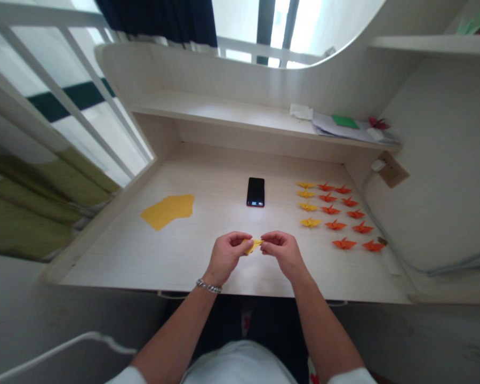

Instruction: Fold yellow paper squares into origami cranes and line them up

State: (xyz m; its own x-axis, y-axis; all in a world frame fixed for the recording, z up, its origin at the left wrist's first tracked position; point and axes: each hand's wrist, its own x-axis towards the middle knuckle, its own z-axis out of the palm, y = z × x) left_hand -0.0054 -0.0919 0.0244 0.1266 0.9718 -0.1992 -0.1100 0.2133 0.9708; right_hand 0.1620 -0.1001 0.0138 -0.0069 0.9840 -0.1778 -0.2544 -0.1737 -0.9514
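Note:
Between my two hands, above the front middle of the desk [116, 261], is a small folded piece of yellow paper [255, 245]. My left hand [229, 253], with a chain bracelet [208, 286] at its wrist, pinches the wider part. My right hand [282, 250] pinches the narrow end. Fingers cover much of the folds. On the right stand several orange paper cranes [335, 225] in two columns, with a column of yellow paper cranes [310, 222] beside them. Yellow paper sheets [168, 209] lie overlapping on the left.
A smartphone [256, 192] lies beyond my hands. Above the desk's back runs a shelf [224, 113] with papers [332, 127] and a green sheet [345, 121]. A cable [408, 266] and a wall socket [392, 169] are at the right, railings [84, 90] at the left.

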